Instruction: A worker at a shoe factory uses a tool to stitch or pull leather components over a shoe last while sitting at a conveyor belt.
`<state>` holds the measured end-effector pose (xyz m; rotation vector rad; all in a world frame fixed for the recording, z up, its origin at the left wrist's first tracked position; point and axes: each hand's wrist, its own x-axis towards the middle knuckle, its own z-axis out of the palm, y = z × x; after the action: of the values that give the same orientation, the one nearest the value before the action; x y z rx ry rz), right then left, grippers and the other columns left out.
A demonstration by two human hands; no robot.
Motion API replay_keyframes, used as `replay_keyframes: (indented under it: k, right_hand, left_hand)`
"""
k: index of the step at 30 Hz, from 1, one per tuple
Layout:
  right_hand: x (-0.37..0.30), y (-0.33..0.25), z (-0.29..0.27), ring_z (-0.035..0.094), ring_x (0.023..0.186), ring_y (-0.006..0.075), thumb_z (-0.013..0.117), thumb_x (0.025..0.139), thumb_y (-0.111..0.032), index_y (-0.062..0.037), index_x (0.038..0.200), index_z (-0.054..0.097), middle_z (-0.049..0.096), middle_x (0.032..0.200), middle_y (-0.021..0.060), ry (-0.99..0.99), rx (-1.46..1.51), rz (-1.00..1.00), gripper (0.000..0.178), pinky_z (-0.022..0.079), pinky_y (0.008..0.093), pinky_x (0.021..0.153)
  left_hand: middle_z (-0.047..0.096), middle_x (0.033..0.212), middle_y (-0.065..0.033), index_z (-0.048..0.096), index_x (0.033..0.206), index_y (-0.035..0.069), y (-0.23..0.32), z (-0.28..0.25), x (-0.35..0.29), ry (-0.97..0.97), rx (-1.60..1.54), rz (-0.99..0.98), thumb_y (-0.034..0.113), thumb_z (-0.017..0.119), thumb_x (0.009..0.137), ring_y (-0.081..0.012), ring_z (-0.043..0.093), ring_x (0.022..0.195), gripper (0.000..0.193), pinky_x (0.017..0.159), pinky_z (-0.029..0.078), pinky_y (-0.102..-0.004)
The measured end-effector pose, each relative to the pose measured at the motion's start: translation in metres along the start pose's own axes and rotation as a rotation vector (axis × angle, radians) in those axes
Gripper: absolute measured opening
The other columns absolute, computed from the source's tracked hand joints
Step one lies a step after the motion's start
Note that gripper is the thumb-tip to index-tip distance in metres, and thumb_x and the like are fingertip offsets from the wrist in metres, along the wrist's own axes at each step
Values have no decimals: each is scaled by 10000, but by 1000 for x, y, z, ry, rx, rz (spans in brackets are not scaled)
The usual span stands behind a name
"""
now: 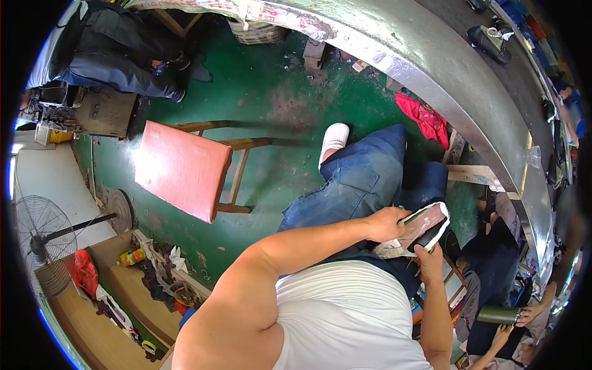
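Note:
Above my lap I hold a shoe (422, 229) with a white rim, a pinkish-brown face and a dark patch beside it. My left hand (385, 224) is closed at the shoe's left side, fingers curled against its edge. Whether those fingers also hold something small is hidden. My right hand (430, 261) grips the near right part of the shoe from below, with the thumb up along its rim. Something thin shows under the right hand, too small to name.
A long metal-edged bench (425, 74) curves along the right, with a black shoe (489, 44) on it. A pink-topped stool (182, 168) stands left, near a fan (43, 246) and a wooden box (80, 314). Co-workers sit at right, one holding a green cylinder (498, 314); another person stands far left.

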<state>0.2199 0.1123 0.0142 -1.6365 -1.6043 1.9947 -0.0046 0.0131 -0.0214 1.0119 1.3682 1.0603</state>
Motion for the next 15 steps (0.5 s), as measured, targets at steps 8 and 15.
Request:
replay_keyframes:
  k: [8, 15]
  right_hand:
    - [14, 16, 1, 664, 859, 173, 679, 833, -41, -14, 1224, 553, 661, 1055, 51, -95, -100, -68, 412, 557, 327, 762]
    - [8, -4, 24, 614, 758, 119, 658, 824, 22, -28, 1151, 590, 655, 963, 21, -112, -40, -54, 338, 506, 269, 647]
  left_hand:
    - [421, 1486, -293, 400, 1462, -64, 3, -4, -27, -24, -51, -68, 73, 558, 845, -376, 402, 1408, 651, 1178, 304, -376]
    - [468, 1470, -252, 384, 1478, -48, 7, -23, -36, -55, -106, -94, 92, 606, 834, -324, 450, 1380, 696, 1150, 340, -350]
